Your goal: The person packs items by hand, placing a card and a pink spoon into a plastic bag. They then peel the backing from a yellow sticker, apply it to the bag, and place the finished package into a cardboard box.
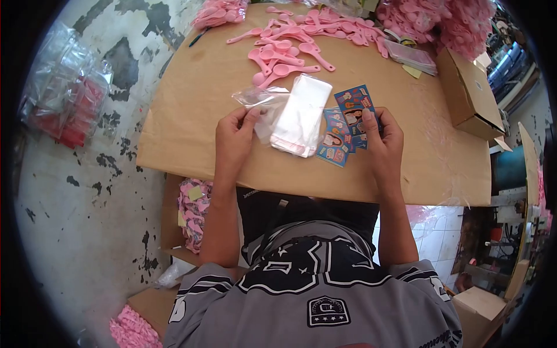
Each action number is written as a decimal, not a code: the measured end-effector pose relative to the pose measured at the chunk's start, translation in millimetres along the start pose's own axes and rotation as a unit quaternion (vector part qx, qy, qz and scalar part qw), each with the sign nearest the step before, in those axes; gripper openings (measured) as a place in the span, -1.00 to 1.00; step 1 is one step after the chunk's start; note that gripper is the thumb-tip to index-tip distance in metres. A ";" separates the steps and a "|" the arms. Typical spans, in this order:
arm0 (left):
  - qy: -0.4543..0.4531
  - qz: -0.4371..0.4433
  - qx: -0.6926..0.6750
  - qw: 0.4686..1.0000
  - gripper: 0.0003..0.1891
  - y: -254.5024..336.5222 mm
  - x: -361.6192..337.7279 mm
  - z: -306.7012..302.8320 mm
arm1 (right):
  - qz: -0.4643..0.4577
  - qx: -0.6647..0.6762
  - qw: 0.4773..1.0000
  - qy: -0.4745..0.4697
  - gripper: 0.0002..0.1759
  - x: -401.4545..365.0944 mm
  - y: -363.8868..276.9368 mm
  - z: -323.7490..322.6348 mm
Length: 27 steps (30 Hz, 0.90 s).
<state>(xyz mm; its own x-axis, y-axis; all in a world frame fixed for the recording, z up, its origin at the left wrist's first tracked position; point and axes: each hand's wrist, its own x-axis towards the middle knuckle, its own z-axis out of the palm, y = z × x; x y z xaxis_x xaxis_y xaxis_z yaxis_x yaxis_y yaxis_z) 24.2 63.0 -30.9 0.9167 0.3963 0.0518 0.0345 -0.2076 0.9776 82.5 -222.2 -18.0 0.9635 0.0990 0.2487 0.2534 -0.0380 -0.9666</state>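
My left hand (237, 132) is closed, with thumb and finger pinching a clear plastic bag (264, 103). Beside it a stack of clear bags (301, 116) lies on the cardboard-covered table (203, 116). In my right hand (383, 136) is a printed card (355, 103), blue with colourful pictures, held under the thumb. More blue printed cards (333, 148) are fanned on the table between the bag stack and that hand. Beyond the bags lie several loose pink spoons (284, 71).
A heap of pink spoons (348, 29) spreads along the far edge, near filled bags of pink spoons (429, 23). An open cardboard box (470, 93) stands at the right. Below the table's left edge is a box of packed pink items (194, 209). Clear plastic bags (67, 87) are at far left.
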 end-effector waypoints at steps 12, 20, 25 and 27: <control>0.097 0.020 -0.128 0.987 -0.73 -14.1 10.5 -23.9 | -0.219 -0.305 0.900 -0.222 -0.82 -4.4 -12.4 62.7; 0.053 -0.008 -0.421 0.905 -0.75 10.5 -5.2 -12.1 | -0.102 -0.095 0.985 -0.105 -0.83 -6.8 -29.2 48.7; 0.050 -0.020 -0.448 0.892 -0.71 17.3 -8.0 6.8 | 0.093 0.044 0.988 -0.117 -0.81 -13.9 -33.7 26.4; 0.031 -0.020 -0.458 0.888 -0.70 26.5 -12.2 16.8 | 0.112 0.059 0.982 -0.139 -0.80 -16.0 -31.4 25.8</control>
<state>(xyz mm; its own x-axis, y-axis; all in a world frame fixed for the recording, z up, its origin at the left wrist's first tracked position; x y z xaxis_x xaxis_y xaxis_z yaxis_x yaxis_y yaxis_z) 20.7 37.7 -9.1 0.8971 0.4418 -0.0030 -0.2981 0.6103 0.7340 56.9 -196.9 6.7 0.9292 0.3691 0.0187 0.0109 0.0234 -0.9997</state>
